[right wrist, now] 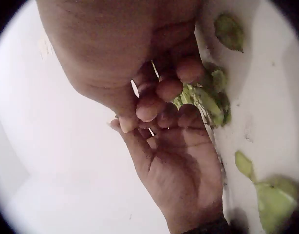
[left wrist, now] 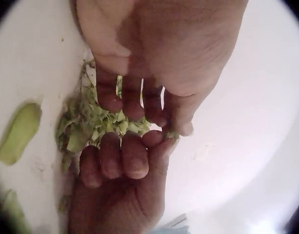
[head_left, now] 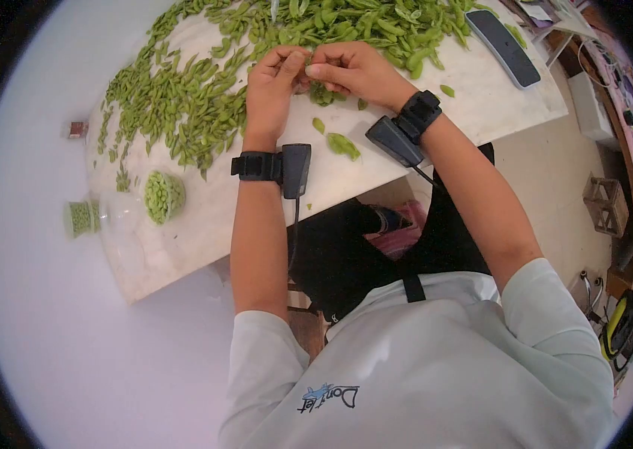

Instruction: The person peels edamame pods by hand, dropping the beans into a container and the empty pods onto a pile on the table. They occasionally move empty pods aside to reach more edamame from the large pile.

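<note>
In the head view, the left hand (head_left: 271,86) and right hand (head_left: 365,73) meet at their fingertips over the table, beside the big pile of green pods (head_left: 331,22). A small green piece (left wrist: 173,134) is pinched between thumbs and forefingers of both hands in the left wrist view, mostly hidden by the fingertips. The other fingers of each hand curl loosely inward. Under the hands lies a small heap of opened green pods (head_left: 321,94). The right wrist view has the right hand (right wrist: 125,53) above and the left hand (right wrist: 183,170) below, tips touching.
Thinner green pods (head_left: 204,105) spread across the left of the white table (head_left: 234,217). A clear container of shelled beans (head_left: 163,197) stands near the left edge. A phone (head_left: 502,48) lies at the right. Loose pods (head_left: 342,145) lie nearer the person.
</note>
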A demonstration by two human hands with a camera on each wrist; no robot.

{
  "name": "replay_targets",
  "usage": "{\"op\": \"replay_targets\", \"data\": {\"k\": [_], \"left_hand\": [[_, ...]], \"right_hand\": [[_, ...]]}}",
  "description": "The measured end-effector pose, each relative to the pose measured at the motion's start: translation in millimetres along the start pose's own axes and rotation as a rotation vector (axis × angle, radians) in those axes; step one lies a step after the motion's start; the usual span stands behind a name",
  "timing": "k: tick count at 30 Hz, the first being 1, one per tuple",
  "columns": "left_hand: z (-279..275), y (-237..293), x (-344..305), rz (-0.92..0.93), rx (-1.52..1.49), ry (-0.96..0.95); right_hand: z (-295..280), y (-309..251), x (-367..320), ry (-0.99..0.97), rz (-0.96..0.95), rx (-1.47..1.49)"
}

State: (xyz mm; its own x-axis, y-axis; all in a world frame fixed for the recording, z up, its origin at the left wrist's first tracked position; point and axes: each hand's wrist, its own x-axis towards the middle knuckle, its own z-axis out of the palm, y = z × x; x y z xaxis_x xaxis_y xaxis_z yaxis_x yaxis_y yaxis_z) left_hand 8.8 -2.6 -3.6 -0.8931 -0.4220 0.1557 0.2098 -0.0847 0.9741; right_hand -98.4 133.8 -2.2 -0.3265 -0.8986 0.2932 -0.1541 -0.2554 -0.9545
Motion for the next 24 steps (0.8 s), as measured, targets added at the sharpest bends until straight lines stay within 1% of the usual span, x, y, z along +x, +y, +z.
{"op": "replay_targets", "data": {"k": [2, 3, 6, 8, 11, 14, 15, 17, 18, 20, 21, 23, 24], "left_hand": [[-2.2, 3.4, 0.5, 0.002, 0.011, 0.002], [-0.4, 6.5, 0.2, 0.051, 0.114, 0.005], [4.9, 10.4, 0.2, 0.191, 0.410, 0.005], [0.8, 9.4, -0.2, 0.278, 0.603, 0.003], [-0.2, 9.4, -1.7, 0.275, 0.571, -0.024], [3.3, 13.3, -3.0, 0.236, 0.605, 0.021], [4.4, 13.8, -3.4, 0.197, 0.552, 0.072], [5.8, 14.8, -4.3, 0.119, 0.445, 0.172], [1.8, 14.9, -3.0, 0.145, 0.362, 0.214], [-6.4, 16.3, 1.0, 0.195, 0.192, 0.293], [-4.6, 15.5, 1.2, 0.201, 0.212, 0.290], [2.0, 13.7, 1.0, 0.210, 0.252, 0.289], [4.5, 13.9, 0.2, 0.203, 0.257, 0.257]], "right_hand": [[0.5, -1.6, 0.1, 0.088, 0.024, 0.005], [0.3, -2.2, 0.2, 0.133, 0.035, 0.009], [-3.1, 1.5, 1.8, 0.174, -0.004, 0.068], [-3.7, 2.6, 1.7, 0.142, -0.001, 0.069], [-2.6, 3.5, 2.5, 0.123, 0.002, 0.063], [-1.9, 5.5, 2.8, 0.121, -0.004, 0.066], [-1.7, 5.8, 3.4, 0.119, -0.009, 0.070], [-4.0, 3.9, 2.4, 0.081, 0.042, -0.006], [-5.4, 2.4, 2.0, 0.063, 0.068, -0.045], [-4.9, -1.4, 1.1, 0.135, 0.117, -0.060], [-4.0, -3.2, 1.0, 0.170, 0.142, -0.068], [-3.1, -0.5, 3.1, 0.341, 0.011, 0.063], [-2.1, 0.6, 4.3, 0.425, -0.055, 0.128]]}}
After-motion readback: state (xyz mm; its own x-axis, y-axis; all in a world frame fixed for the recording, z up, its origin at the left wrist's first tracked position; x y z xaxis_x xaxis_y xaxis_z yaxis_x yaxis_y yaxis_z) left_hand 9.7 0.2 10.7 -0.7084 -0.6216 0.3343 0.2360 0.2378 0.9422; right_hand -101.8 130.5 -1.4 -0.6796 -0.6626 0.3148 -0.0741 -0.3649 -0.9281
